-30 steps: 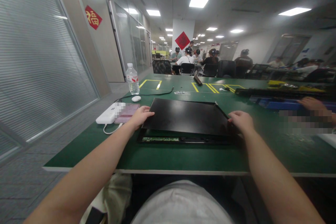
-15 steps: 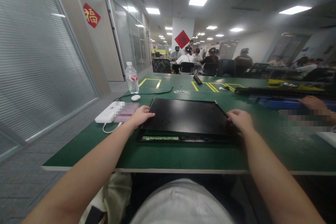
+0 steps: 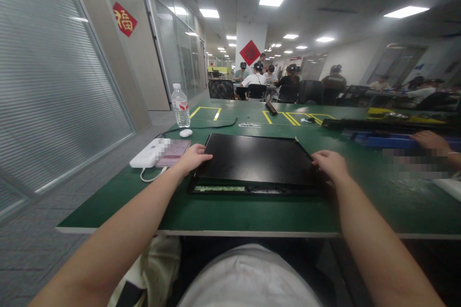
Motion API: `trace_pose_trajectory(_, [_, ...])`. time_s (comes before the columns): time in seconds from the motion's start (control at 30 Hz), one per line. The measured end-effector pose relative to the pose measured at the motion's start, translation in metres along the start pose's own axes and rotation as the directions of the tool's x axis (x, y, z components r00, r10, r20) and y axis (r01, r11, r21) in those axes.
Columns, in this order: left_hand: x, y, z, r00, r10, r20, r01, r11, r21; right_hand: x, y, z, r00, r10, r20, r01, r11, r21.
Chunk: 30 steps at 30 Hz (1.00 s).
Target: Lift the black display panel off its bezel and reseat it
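A flat black panel (image 3: 256, 158) lies on the green table (image 3: 248, 211) in front of me, over a black frame whose near edge shows a green circuit strip (image 3: 219, 189). My left hand (image 3: 192, 158) grips the panel's left edge, fingers curled over it. My right hand (image 3: 330, 164) holds the panel's right edge, fingers bent down around it.
A white power bank (image 3: 146, 157) and a pink phone (image 3: 173, 152) lie left of the panel. Behind them stand a water bottle (image 3: 180, 106), a white mouse (image 3: 186, 133) and a black cable. Another person's hand (image 3: 430, 140) rests at the right. Several people sit at far tables.
The panel's near edge has sunk a little toward the frame. Both hands stay on its sides.
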<state>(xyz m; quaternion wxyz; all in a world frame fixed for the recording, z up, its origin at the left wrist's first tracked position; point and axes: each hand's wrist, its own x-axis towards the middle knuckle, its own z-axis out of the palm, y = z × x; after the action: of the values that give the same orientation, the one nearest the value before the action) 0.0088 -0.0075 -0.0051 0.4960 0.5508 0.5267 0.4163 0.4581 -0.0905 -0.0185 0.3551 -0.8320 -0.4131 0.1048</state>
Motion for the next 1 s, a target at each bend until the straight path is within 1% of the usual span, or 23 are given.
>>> trace_pose_trajectory(0.13, [-0.0008, 0.0006, 0.0001, 1.000, -0.001, -0.002, 0.001, 1.000, 0.022, -0.0022, -0.0006, -0.0006, 1.000, 0.014, 0.007, -0.015, 1.000, 0.025])
trace_pose_trajectory(0.37, [0.0002, -0.0010, -0.0009, 1.000, 0.008, 0.009, -0.008, 1.000, 0.012, -0.0029, 0.0000, -0.0017, 1.000, -0.025, 0.000, 0.025, 0.999, 0.022])
trace_pose_trajectory(0.6, [-0.0002, 0.0007, 0.0004, 1.000, -0.016, 0.004, 0.016, 1.000, -0.003, -0.0060, -0.0044, -0.0033, 1.000, -0.007, 0.012, 0.007, 1.000, 0.011])
trace_pose_trajectory(0.83, [-0.0055, 0.0055, 0.0020, 1.000, -0.015, 0.000, 0.015, 0.999, 0.035, -0.0062, -0.0046, -0.0031, 1.000, -0.001, 0.009, 0.001, 1.000, 0.012])
trace_pose_trajectory(1.0, [-0.0032, 0.0024, 0.0013, 1.000, -0.014, -0.003, 0.014, 1.000, 0.001, -0.0040, -0.0021, -0.0023, 1.000, 0.017, 0.009, -0.017, 1.000, 0.020])
